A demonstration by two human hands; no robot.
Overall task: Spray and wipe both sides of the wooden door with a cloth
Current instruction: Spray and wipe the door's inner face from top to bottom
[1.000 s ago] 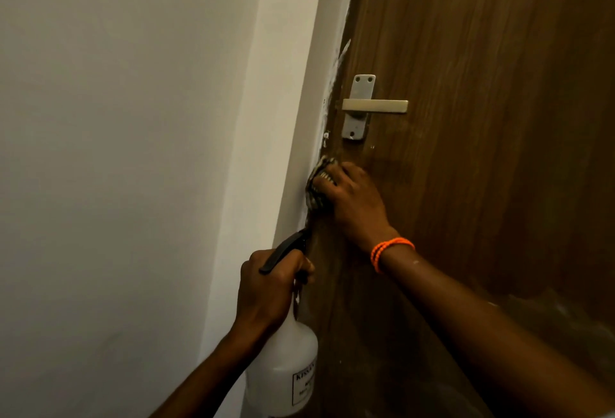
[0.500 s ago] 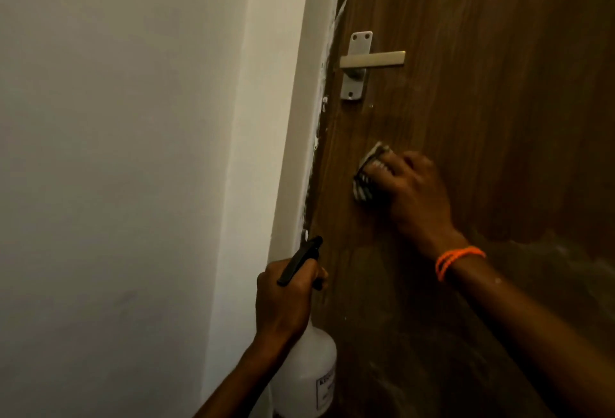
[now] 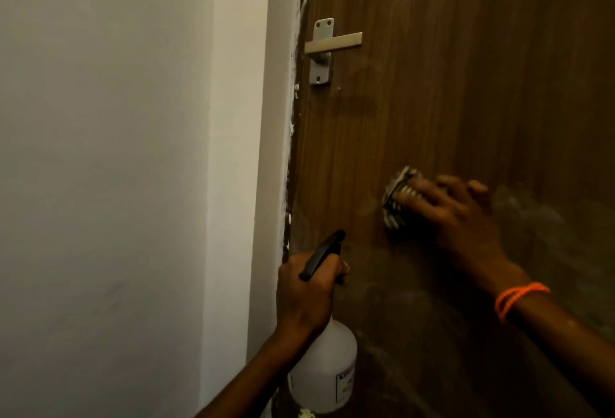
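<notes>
The brown wooden door (image 3: pixel 432 68) fills the right half of the head view. My right hand (image 3: pixel 452 211) presses a striped cloth (image 3: pixel 396 201) flat against the door, well below and to the right of the handle. An orange band circles that wrist. My left hand (image 3: pixel 306 294) grips the neck of a white spray bottle (image 3: pixel 324 371) with a black trigger head, held near the door's left edge. The lower part of the door looks wet and streaked.
A silver lever handle (image 3: pixel 332 43) on its metal plate sits high on the door's left side. The white door frame (image 3: pixel 276 151) and a plain white wall (image 3: pixel 100 168) take up the left half of the view.
My right hand slid the cloth from the door's left edge, under the handle, to the right and down across the door. My left hand kept the bottle near the edge.
</notes>
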